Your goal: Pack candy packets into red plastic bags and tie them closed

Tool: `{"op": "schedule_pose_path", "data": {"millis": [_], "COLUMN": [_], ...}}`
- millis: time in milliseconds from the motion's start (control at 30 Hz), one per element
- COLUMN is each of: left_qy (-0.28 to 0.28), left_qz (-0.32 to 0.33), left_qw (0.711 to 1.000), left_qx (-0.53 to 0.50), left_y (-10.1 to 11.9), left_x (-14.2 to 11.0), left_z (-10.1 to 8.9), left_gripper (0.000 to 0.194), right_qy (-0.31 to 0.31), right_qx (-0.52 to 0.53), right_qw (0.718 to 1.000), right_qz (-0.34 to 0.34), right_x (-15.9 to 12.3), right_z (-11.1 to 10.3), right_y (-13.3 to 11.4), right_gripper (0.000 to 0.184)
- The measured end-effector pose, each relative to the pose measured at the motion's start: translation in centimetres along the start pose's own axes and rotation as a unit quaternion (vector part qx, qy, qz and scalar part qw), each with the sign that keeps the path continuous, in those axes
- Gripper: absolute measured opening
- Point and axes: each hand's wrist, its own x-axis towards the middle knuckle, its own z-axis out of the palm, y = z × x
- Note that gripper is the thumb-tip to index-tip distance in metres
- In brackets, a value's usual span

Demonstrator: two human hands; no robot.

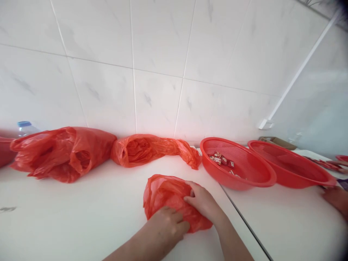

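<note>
A thin red plastic bag [168, 190] is bunched up on the white table in front of me. My left hand [169, 227] is closed on the near side of the bag, its curled fingers pressed into the film. At the right side, my right hand [203, 203] grips the bag's edge between thumb and fingers. Some fingertips of both hands are hidden by folds. Behind the bag, a twisted roll of red plastic bags [138, 150] lies along the wall.
A large, full-looking red bag [94, 148] lies at the left, before a blue-capped bottle [25, 125]. To the right, one red basket [252, 170] holds small packets [221, 159]; another basket [293, 165] stands beside it. Another person's hand [337, 199] is at far right. A seam [244, 221] divides the tables.
</note>
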Motion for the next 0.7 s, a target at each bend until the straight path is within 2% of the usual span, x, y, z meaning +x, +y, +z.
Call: {"op": "schedule_pose_path", "data": {"millis": [67,133,233,300,367,433,500,567,700], "left_qy": [0.015,0.052,0.138,0.215,0.27,0.288,0.271,0.239,0.217], "left_qz": [-0.002,-0.006,0.003,0.028,0.051,0.054,0.044,0.035,0.046], "left_qw": [1.0,0.998,0.989,0.974,0.957,0.949,0.95,0.952,0.957], "left_qx": [0.024,0.028,0.046,0.073,0.095,0.119,0.152,0.186,0.185], "left_y": [0.1,0.0,-0.1,0.0,0.2,0.4,0.4,0.1,-0.7], "left_x": [-0.4,-0.8,-1.0,-1.1,-1.3,-1.7,-2.1,-2.4,-2.4], "left_z": [1.0,1.4,0.9,0.6,0.7,1.2,2.0,2.6,2.7], "left_gripper": [0.012,0.012,0.017,0.025,0.029,0.031,0.034,0.035,0.041], "right_qy": [0.068,0.202,0.428,0.498,0.492,0.445,0.406,0.389,0.373], "right_qx": [-0.001,-0.019,-0.102,-0.186,-0.267,-0.318,-0.335,-0.341,-0.385], "right_qw": [0.997,0.978,0.894,0.845,0.829,0.836,0.846,0.85,0.842], "right_qz": [-0.023,-0.057,-0.085,-0.066,-0.015,0.045,0.087,0.1,0.068], "right_x": [0.2,0.3,0.3,0.1,-0.3,-0.5,-0.9,-1.3,-3.3], "right_z": [-0.1,-0.7,-2.6,-4.3,-5.8,-6.9,-7.6,-8.0,-8.5], "right_y": [-0.1,-0.3,0.2,1.4,3.2,4.9,6.2,6.7,6.6], "right_gripper": [0.031,0.023,0.026,0.032,0.042,0.043,0.032,0.027,0.025]}}
